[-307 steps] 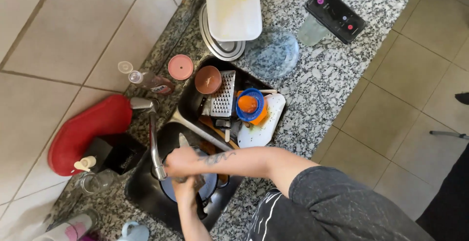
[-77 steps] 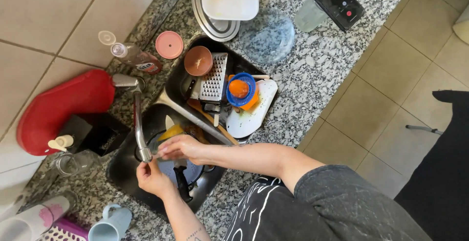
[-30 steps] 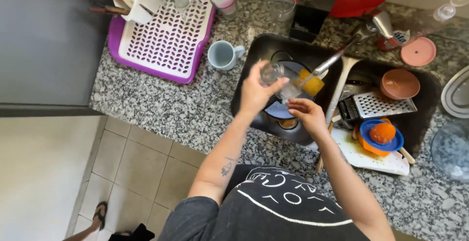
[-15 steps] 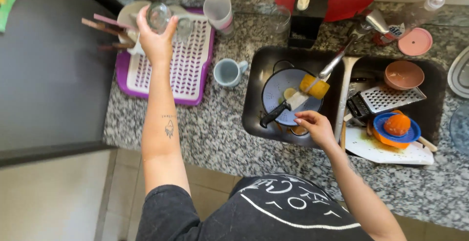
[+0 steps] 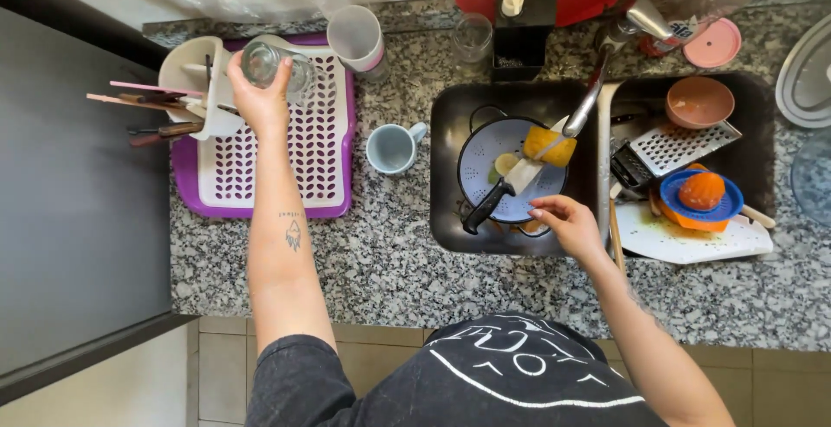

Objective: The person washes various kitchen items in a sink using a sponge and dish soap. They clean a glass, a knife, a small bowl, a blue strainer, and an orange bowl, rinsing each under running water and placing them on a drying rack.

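I'm setting the clear glass (image 5: 262,62), clamped in my left hand (image 5: 260,102), onto the purple drying rack (image 5: 286,154); my right hand (image 5: 567,224), fingers apart, is hovering at 5 o'clock of the colander (image 5: 485,163), and should be picking the next dish

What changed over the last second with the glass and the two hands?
The left hand carried the clear glass from over the sink out to the purple drying rack and holds it there. The right hand dropped back to the sink's near edge, empty. The knife, sponge and mug stayed put.
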